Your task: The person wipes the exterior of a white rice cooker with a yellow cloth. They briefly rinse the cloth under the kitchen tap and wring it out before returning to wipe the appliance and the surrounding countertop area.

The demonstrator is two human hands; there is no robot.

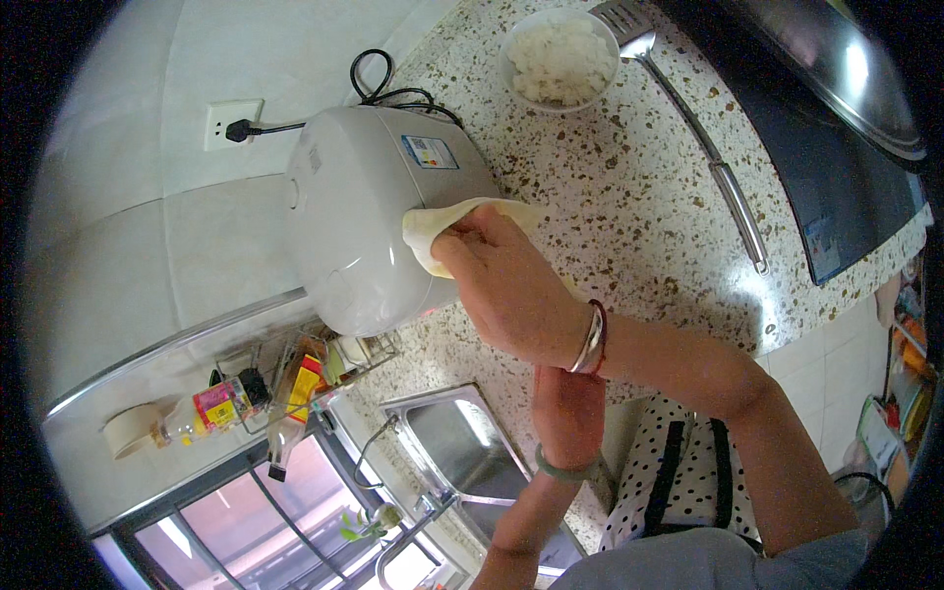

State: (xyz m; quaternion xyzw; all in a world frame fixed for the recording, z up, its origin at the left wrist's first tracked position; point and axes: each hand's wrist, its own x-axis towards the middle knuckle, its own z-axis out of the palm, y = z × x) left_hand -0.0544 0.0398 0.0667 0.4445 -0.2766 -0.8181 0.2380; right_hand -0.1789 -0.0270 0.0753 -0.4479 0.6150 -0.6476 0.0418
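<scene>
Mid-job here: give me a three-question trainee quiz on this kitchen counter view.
1. True or false: the right hand presses a pale cloth against the white rice cooker.
2. What fills the bowl? A) soup B) white rice C) noodles
3. Fill in: the left hand rests on the counter edge beside the steel ____.
Key: 1 true; 2 B; 3 sink.

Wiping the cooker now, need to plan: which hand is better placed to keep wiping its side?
Right. The right hand already presses the cloth against the cooker. The left hand sits lower by the counter edge, mostly hidden under the right forearm, holding nothing visible.
</scene>
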